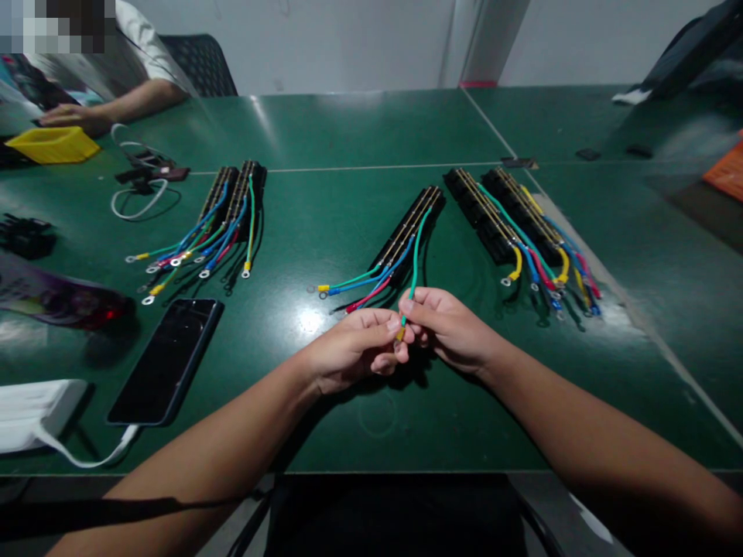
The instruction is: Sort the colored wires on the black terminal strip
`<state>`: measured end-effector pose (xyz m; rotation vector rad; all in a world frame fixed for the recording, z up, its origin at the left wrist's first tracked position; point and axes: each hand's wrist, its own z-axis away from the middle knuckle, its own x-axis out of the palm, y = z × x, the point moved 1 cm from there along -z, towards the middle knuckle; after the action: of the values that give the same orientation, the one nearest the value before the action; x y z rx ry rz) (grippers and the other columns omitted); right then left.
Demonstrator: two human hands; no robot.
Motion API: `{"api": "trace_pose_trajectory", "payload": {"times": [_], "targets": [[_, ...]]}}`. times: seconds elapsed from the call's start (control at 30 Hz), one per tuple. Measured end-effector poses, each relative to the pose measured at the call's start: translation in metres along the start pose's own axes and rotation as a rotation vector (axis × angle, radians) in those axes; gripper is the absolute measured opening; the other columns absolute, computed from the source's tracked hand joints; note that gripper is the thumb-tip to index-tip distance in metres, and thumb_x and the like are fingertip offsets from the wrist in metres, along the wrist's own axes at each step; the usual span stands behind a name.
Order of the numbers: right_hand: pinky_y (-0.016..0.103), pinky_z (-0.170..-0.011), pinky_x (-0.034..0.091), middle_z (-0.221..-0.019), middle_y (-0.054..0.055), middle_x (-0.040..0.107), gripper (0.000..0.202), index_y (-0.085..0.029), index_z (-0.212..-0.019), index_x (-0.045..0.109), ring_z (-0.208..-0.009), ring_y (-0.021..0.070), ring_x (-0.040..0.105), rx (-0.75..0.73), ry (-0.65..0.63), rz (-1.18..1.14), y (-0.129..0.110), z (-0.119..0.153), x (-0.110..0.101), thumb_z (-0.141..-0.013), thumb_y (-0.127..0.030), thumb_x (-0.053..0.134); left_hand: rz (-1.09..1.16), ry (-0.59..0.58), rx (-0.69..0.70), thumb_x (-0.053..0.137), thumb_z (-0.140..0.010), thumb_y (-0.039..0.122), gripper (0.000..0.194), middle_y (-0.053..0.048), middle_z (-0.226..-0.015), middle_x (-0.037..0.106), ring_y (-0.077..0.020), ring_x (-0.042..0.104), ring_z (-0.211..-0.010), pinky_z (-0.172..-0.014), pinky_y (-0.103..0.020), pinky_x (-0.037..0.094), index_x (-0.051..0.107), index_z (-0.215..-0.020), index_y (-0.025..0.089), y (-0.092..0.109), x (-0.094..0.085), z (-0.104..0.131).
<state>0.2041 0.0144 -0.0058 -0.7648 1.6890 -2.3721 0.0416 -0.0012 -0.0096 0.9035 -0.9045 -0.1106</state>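
Observation:
At the middle of the table, my left hand pinches the yellow ring terminal on the end of a green wire. My right hand grips that same wire just above the terminal, its fingers close to those of my left hand. The wire curves up to the far end of a black terminal block, which lies tilted on the table. Other green, blue and red wires leave this block toward the lower left, their ring terminals lying left of my hands.
Wired blocks lie in pairs at left and right. A phone, white power bank, bottle and yellow bin are on the left. Across the table is a person's forearm.

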Motion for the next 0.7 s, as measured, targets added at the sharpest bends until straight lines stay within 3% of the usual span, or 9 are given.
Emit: {"api": "trace_pose_trajectory", "payload": {"times": [0.23,0.33,0.5,0.7], "targets": [[0.019,-0.043,0.025,-0.053,-0.006,0.048,0.036,-0.015,-0.074,0.056,-0.046,0.0054,0.035,-0.001,0.033,-0.028,0.0011,0.0003,0.0010,-0.070,-0.041,0.080,-0.043,0.063,-0.024,0.076,-0.078,0.037,0.034,0.005,-0.059,0.050,-0.0022,0.037,-0.047,-0.046,-0.015,0.029,0.052,-0.076,0.014,-0.0014,0.0005,0.0012],[0.019,-0.044,0.026,-0.055,-0.005,0.049,0.035,-0.015,-0.074,0.056,-0.046,0.0057,0.037,-0.012,0.043,-0.008,0.0016,-0.0006,0.0005,-0.070,-0.041,0.080,-0.056,0.084,-0.022,0.078,-0.076,0.037,0.035,0.004,-0.060,0.053,-0.0027,0.039,-0.048,-0.047,-0.016,0.031,0.052,-0.076,0.014,-0.0013,0.0010,0.0006],[0.020,-0.045,0.028,-0.058,-0.002,0.056,0.036,-0.015,-0.073,0.057,-0.048,0.0065,0.041,-0.023,0.029,0.034,0.0009,-0.0007,0.0007,-0.075,-0.045,0.076,-0.028,0.015,-0.035,0.074,-0.080,0.036,0.030,0.000,-0.066,0.061,-0.0004,0.038,-0.044,-0.046,-0.015,0.028,0.056,-0.081,0.012,-0.0005,0.0012,-0.0005],[0.019,-0.044,0.027,-0.053,-0.006,0.048,0.035,-0.015,-0.074,0.056,-0.046,0.0054,0.037,-0.003,0.042,-0.008,0.0015,0.0003,0.0008,-0.072,-0.041,0.079,-0.035,0.082,-0.026,0.078,-0.077,0.035,0.033,0.004,-0.059,0.054,-0.0029,0.043,-0.049,-0.047,-0.014,0.034,0.054,-0.077,0.013,-0.0024,-0.0009,0.0004]]}}
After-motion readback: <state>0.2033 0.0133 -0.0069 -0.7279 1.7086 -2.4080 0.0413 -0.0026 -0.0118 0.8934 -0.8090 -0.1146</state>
